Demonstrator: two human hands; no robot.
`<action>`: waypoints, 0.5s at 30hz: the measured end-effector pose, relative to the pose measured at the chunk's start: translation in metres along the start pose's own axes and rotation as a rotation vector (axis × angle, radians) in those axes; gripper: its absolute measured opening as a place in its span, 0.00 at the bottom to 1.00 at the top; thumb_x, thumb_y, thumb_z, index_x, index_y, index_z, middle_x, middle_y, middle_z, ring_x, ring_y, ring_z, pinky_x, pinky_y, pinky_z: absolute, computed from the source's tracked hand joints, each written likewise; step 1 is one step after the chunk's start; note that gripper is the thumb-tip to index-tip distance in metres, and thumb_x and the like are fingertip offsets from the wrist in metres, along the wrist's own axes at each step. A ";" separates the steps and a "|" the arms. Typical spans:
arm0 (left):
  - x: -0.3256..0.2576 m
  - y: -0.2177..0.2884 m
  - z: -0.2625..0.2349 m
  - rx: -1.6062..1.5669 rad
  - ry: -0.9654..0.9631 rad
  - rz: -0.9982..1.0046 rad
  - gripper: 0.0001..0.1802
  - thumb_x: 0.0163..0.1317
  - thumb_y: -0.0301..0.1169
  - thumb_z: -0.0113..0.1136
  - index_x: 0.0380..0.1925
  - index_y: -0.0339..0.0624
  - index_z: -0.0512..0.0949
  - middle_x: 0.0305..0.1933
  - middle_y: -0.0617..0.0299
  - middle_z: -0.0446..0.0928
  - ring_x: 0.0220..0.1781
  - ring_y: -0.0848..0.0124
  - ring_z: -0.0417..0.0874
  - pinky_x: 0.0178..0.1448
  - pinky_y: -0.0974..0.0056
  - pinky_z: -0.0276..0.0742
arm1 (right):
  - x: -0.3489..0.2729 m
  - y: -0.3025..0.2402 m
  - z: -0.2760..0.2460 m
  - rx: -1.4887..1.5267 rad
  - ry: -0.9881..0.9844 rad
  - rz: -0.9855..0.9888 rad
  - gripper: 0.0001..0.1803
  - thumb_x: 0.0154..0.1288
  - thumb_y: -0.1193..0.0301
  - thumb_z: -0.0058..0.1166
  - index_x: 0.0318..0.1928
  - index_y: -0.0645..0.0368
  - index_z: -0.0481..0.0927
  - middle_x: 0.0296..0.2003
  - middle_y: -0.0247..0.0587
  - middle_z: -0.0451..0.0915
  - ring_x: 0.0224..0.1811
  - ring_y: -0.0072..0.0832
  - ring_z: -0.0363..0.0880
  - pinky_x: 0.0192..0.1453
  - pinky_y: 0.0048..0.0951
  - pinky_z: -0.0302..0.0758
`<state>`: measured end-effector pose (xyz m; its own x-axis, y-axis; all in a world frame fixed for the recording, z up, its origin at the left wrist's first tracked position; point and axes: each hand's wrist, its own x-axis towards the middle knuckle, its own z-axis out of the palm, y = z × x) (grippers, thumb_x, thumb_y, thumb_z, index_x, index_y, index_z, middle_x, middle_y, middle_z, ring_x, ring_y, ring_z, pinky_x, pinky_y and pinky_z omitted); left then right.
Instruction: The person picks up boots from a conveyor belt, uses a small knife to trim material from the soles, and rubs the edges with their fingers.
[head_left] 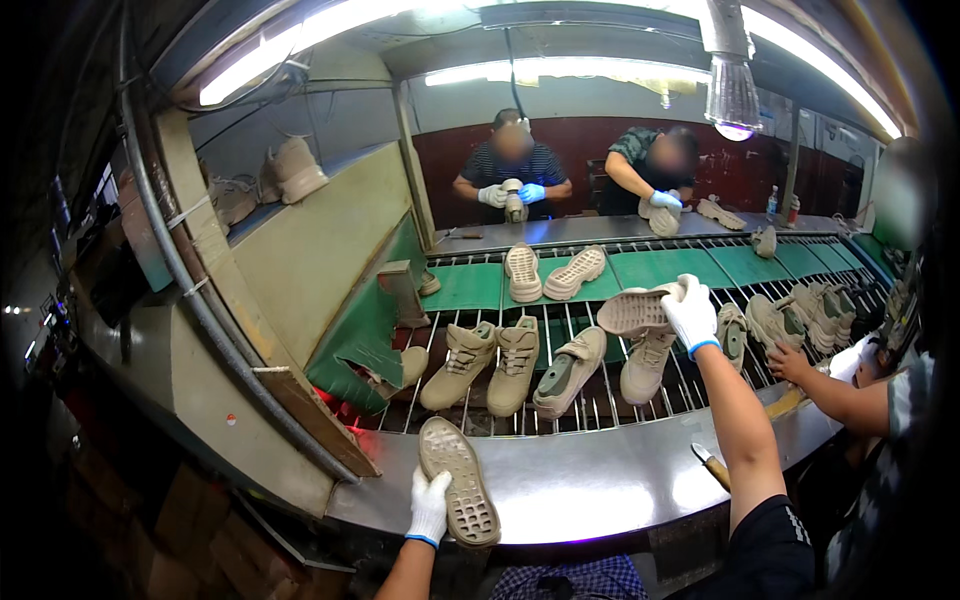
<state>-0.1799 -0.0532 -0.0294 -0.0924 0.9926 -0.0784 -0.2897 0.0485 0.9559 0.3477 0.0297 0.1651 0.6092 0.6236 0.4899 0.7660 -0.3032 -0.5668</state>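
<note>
My left hand [429, 508], in a white glove with a blue cuff, grips the side of a beige shoe sole [460, 482] above the near metal ledge. The sole's face with rows of square hollows is turned up. My right hand [690, 314], gloved alike, reaches out over the rods and holds another beige sole [632, 312] by one end. That sole is just above a beige shoe [648, 368] and hides part of it. Left of this shoe stand a strapped low shoe [570, 375] and a pair of beige high-top shoes [515, 368].
A rod conveyor [540, 418] with a green belt [648, 272] bears two soles [572, 274] and several shoes. A wooden-handled knife [716, 470] lies on the near metal ledge [590, 480]. At right, a co-worker's hand [790, 364] touches a shoe. Two gloved people work opposite. A lamp [733, 95] hangs overhead.
</note>
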 end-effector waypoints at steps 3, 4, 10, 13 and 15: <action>0.009 0.020 -0.015 0.030 -0.097 -0.052 0.31 0.72 0.27 0.60 0.73 0.30 0.69 0.66 0.49 0.80 0.63 0.60 0.83 0.71 0.56 0.79 | -0.027 0.036 -0.018 0.166 0.077 -0.007 0.33 0.65 0.60 0.63 0.70 0.55 0.77 0.62 0.56 0.80 0.64 0.53 0.82 0.71 0.47 0.79; 0.015 0.024 -0.019 0.099 -0.121 -0.014 0.33 0.72 0.27 0.62 0.74 0.29 0.67 0.68 0.48 0.78 0.64 0.60 0.82 0.72 0.55 0.79 | -0.037 0.065 -0.021 0.260 0.121 -0.025 0.32 0.67 0.61 0.63 0.70 0.57 0.76 0.62 0.55 0.80 0.63 0.50 0.83 0.70 0.45 0.80; -0.025 0.067 0.018 0.716 0.082 0.357 0.42 0.67 0.34 0.74 0.78 0.38 0.66 0.75 0.42 0.73 0.72 0.50 0.80 0.75 0.50 0.77 | -0.234 0.110 -0.014 0.825 -0.199 0.252 0.21 0.77 0.63 0.61 0.62 0.60 0.78 0.49 0.44 0.81 0.47 0.30 0.82 0.52 0.37 0.83; -0.055 0.042 0.064 0.813 -0.130 0.548 0.37 0.67 0.35 0.74 0.74 0.35 0.72 0.75 0.42 0.74 0.73 0.48 0.79 0.78 0.50 0.74 | -0.318 0.083 -0.014 0.226 -0.151 -0.741 0.12 0.61 0.70 0.73 0.44 0.56 0.87 0.42 0.47 0.85 0.43 0.43 0.88 0.47 0.44 0.86; -0.058 -0.003 0.079 0.854 -0.208 0.574 0.37 0.69 0.36 0.73 0.74 0.33 0.72 0.75 0.43 0.74 0.73 0.50 0.79 0.78 0.51 0.76 | -0.340 0.055 -0.013 0.384 -0.274 -0.397 0.13 0.64 0.63 0.72 0.44 0.57 0.89 0.42 0.46 0.88 0.44 0.44 0.89 0.50 0.43 0.86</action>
<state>-0.0983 -0.1023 -0.0055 0.1856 0.8870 0.4227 0.5215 -0.4536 0.7227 0.1856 -0.2090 -0.0242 0.1791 0.8134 0.5534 0.7640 0.2394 -0.5991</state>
